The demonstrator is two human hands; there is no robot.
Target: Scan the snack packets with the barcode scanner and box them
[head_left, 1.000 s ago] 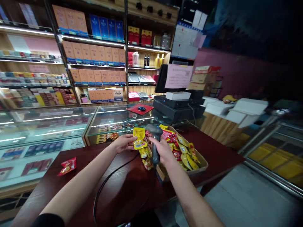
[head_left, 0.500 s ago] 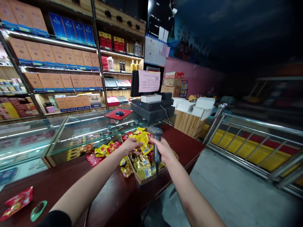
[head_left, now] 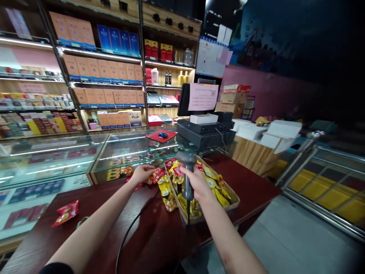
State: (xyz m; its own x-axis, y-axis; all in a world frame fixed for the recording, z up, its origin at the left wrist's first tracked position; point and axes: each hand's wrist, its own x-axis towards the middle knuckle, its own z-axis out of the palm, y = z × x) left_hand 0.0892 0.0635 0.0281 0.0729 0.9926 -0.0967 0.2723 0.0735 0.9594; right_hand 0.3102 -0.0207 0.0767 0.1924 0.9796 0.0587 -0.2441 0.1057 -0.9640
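My right hand (head_left: 198, 183) is closed around the grey handle of a barcode scanner (head_left: 188, 188), held upright with its head on top. Behind and around the scanner stands a shallow cardboard box (head_left: 232, 198) of yellow and red snack packets (head_left: 221, 186). My left hand (head_left: 143, 174) reaches over loose packets left of the box, its fingers stretched out and no packet visible in them. Close to its fingertips lies a red packet (head_left: 160, 175), with yellow packets (head_left: 168, 198) against the box. Some packets are hidden under this hand.
A glass display counter (head_left: 99, 161) runs along the back left. A monitor (head_left: 184, 99) stands on a black cash drawer (head_left: 202, 139). A single red packet (head_left: 67, 213) and a black cable (head_left: 128, 232) lie on the dark wooden counter (head_left: 154, 243). A metal railing (head_left: 310, 152) stands at right.
My left hand has left the box and the yellow packet it held, moving left to the loose packets. The scanner remains in my right hand. The view has turned left.
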